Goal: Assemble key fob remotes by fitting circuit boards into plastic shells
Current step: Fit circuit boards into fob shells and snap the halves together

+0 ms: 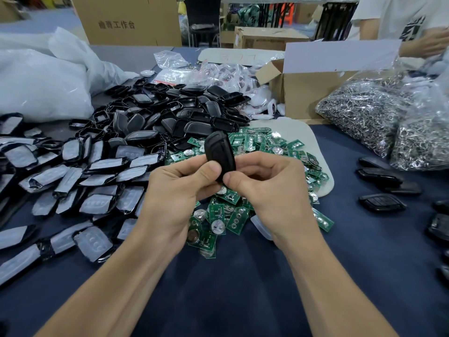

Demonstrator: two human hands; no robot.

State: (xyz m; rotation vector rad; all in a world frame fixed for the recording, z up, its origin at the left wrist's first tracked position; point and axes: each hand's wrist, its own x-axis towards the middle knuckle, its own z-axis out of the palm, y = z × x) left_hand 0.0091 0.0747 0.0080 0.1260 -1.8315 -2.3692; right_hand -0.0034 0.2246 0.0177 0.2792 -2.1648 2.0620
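A black key fob shell point(218, 149) stands upright above the table's middle, held between both hands. My left hand point(179, 186) grips its lower left side with the thumb pressed on its face. My right hand point(269, 183) pinches its lower right edge with thumb and curled fingers. Beneath the hands lies a heap of green circuit boards point(226, 215) with round metal contacts. Whether a board sits inside the held shell is hidden.
A pile of black shell halves point(170, 113) lies behind, and shells with grey rubber pads point(97, 173) spread to the left. Closed black fobs point(381, 178) lie at the right. Bags of metal rings point(379, 113), a cardboard box point(313, 88) and another person point(413, 20) are at the back right.
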